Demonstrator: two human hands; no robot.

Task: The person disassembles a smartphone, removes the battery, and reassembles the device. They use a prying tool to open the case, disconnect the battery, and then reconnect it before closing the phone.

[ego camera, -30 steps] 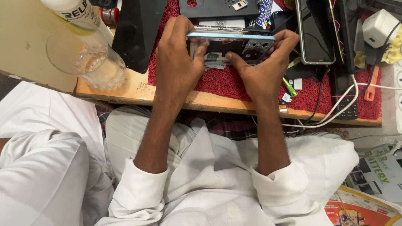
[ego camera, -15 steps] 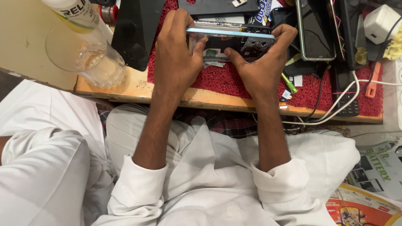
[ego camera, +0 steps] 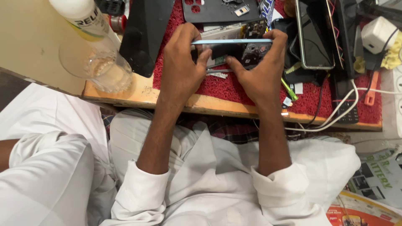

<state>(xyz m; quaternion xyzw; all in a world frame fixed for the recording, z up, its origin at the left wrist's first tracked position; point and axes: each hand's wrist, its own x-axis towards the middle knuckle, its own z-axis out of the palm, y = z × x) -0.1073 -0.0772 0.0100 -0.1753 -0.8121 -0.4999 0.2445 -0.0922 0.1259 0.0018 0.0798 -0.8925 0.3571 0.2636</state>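
A red mat (ego camera: 234,90) is covering the wooden bench across the frame's top; above its centre the left hand (ego camera: 180,69) and right hand (ego camera: 259,71) are clamping an opened phone (ego camera: 234,47) by its ends, steadying it, thumbs pressing inside; a glass (ego camera: 98,67) is crowding upper left, cables (ego camera: 335,119) right.

1 head view, steeply downward, close
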